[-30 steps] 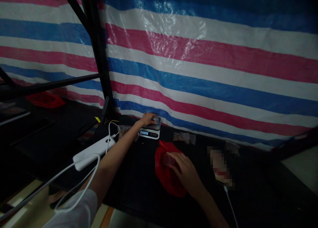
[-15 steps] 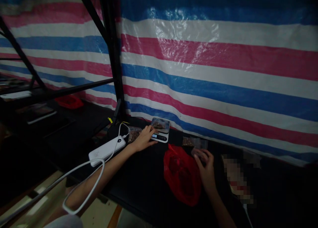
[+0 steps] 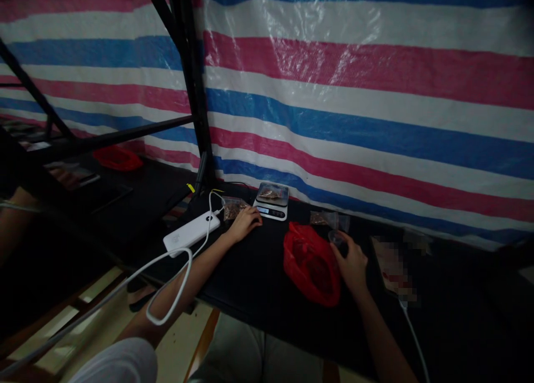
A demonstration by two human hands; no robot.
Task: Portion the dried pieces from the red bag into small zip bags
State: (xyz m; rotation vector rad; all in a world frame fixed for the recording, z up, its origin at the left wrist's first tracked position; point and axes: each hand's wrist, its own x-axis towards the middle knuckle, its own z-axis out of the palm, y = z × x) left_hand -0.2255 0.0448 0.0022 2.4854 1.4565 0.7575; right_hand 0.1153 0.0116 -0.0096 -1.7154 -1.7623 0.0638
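Holding a small clear cup (image 3: 335, 238) between thumb and fingers of the right hand (image 3: 353, 262), just right of an open red bag (image 3: 327, 295) on the dark worktop (image 3: 254, 285). Resting the left hand (image 3: 245, 224) with loosely bent fingers, clasping nothing visible, at the near left corner of a scale (image 3: 277, 213) bearing brown material (image 3: 270, 194); cannot tell whether touching. Just beyond the left hand, a clear packet of brown pieces (image 3: 232, 207); left of it, a white power bank (image 3: 187, 235). Beyond the right hand, another clear packet (image 3: 320, 218).
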